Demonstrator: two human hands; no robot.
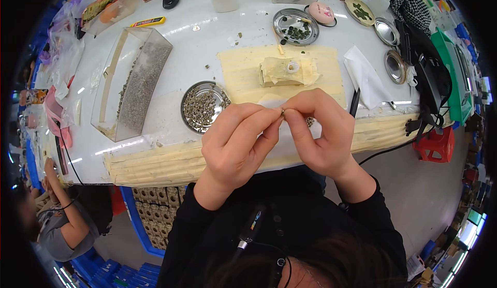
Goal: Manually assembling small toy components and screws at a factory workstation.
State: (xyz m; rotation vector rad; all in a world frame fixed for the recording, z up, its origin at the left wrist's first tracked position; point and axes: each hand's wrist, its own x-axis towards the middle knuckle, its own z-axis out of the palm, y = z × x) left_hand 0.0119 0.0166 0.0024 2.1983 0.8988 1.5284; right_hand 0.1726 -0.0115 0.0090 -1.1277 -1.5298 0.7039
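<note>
Your left hand and right hand are both pinched tight on a tiny piece between them, neither's nearer; can't tell its long axis.

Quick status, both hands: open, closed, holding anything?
Left hand: closed, fingertips pinching a tiny piece, too small to identify.
Right hand: closed, thumb and forefinger pinching at that same piece.
</note>
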